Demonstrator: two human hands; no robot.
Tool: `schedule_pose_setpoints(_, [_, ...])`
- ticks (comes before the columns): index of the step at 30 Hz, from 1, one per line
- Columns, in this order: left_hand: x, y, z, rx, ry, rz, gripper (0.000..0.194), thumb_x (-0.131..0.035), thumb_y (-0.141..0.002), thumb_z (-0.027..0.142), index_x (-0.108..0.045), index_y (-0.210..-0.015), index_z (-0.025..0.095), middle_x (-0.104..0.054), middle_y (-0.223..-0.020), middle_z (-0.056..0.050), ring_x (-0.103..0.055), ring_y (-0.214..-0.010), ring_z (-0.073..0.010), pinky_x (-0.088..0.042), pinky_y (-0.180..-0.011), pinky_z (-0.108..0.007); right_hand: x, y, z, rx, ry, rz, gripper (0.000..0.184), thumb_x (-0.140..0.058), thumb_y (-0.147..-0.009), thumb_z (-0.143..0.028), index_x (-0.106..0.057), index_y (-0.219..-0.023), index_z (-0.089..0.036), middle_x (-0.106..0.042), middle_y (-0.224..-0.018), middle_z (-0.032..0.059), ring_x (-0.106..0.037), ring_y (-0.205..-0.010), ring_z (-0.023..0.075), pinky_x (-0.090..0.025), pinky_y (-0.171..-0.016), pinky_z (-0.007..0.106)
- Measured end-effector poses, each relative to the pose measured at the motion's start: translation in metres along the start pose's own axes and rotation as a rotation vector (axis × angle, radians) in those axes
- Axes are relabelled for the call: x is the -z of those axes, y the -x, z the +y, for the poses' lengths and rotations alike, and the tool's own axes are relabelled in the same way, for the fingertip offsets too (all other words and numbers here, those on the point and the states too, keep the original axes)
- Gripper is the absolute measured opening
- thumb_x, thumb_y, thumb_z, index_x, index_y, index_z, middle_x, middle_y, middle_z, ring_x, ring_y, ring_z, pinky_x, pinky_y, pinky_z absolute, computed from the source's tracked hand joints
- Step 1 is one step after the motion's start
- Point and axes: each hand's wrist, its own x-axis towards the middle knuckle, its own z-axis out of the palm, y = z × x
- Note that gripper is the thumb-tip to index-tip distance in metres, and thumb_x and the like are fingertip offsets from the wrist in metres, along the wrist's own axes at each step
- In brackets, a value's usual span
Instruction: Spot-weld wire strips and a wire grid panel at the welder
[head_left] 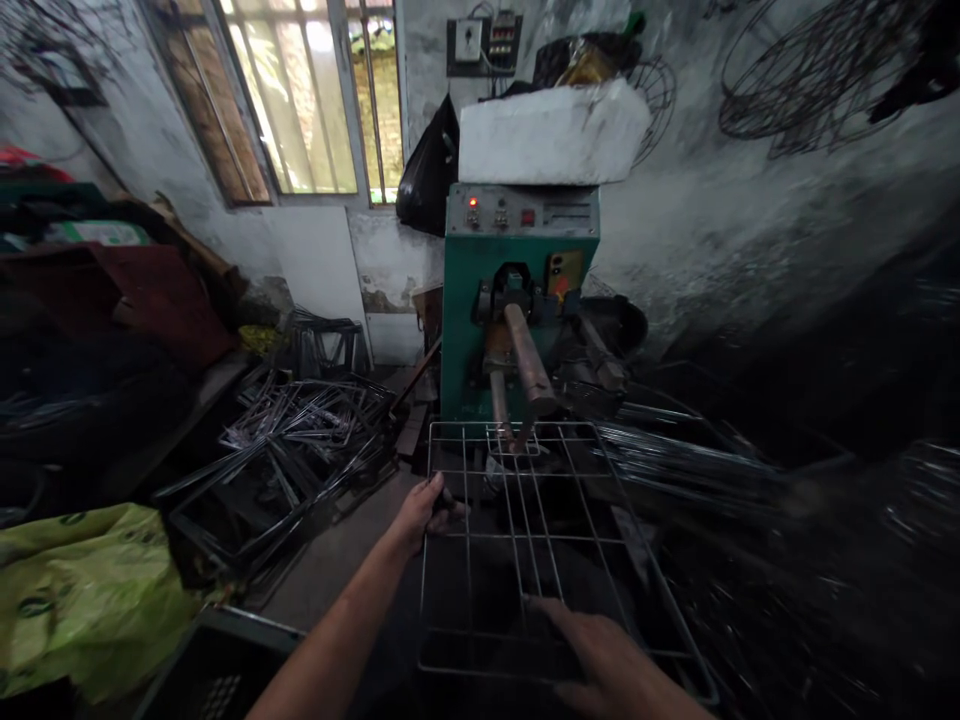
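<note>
While one wire grid (540,540) lies flat: two hands, left hand (420,515) gripping, right hand (607,655) spread.

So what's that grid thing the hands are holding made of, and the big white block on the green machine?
The grid looks like thin bare metal wire, probably steel: grey rods crossing with a dull shine. The left hand grips its left edge; the right hand rests on its near part. The white block looks like foam, maybe polystyrene: matte, chalky, with rough, broken edges. It sits on the green machine.

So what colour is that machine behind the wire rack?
Teal green machine, with a grey control panel; head view.
</note>
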Motion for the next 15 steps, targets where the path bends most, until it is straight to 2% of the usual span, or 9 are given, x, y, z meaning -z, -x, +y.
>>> schedule_pose_setpoints(4, [-0.002, -0.001, 0.001, -0.006, -0.034, 0.008, 0.059, -0.067, -0.065, 0.074, -0.05, -0.07, 0.018, -0.064, -0.049, -0.004, -0.027, -0.027, -0.003, -0.016, -0.034, -0.019, 0.017, 0.0, -0.02, -0.019, -0.033, -0.043, 0.09, -0.063, -0.06, -0.03, -0.039, -0.146, -0.04, -0.059, -0.136, 0.0048, -0.053, -0.126, 0.0338, -0.043, -0.108, 0.047])
schedule_pose_setpoints(8, [-0.002, -0.002, -0.001, -0.022, -0.05, 0.052, 0.061, -0.069, -0.062, 0.075, -0.051, -0.068, 0.017, -0.067, -0.054, -0.007, -0.031, -0.028, -0.0038, -0.019, -0.035, -0.02, 0.025, 0.003, -0.026, 0.018, -0.059, -0.028, 0.088, -0.062, -0.059, -0.024, -0.043, -0.145, -0.033, -0.058, -0.137, 0.0071, -0.055, -0.124, 0.0329, -0.045, -0.106, 0.044])
schedule_pose_setpoints(11, [-0.001, -0.001, 0.0, -0.009, -0.059, 0.041, 0.06, -0.071, -0.061, 0.074, -0.052, -0.067, 0.018, -0.058, -0.045, -0.001, -0.03, -0.028, -0.0046, -0.018, -0.035, -0.02, 0.022, 0.003, -0.023, 0.044, -0.081, -0.01, 0.085, -0.061, -0.062, -0.024, -0.043, -0.145, -0.033, -0.057, -0.138, 0.0068, -0.054, -0.124, 0.0329, -0.043, -0.107, 0.044])
schedule_pose_setpoints(15, [-0.001, -0.001, 0.005, -0.004, -0.061, -0.027, 0.058, -0.067, -0.065, 0.074, -0.054, -0.067, 0.018, -0.039, -0.03, 0.008, -0.023, -0.025, -0.005, -0.016, -0.035, -0.02, 0.009, -0.001, -0.008, 0.094, -0.132, 0.049, 0.082, -0.061, -0.066, -0.023, -0.042, -0.145, -0.033, -0.06, -0.135, 0.0065, -0.056, -0.122, 0.0323, -0.044, -0.105, 0.043])
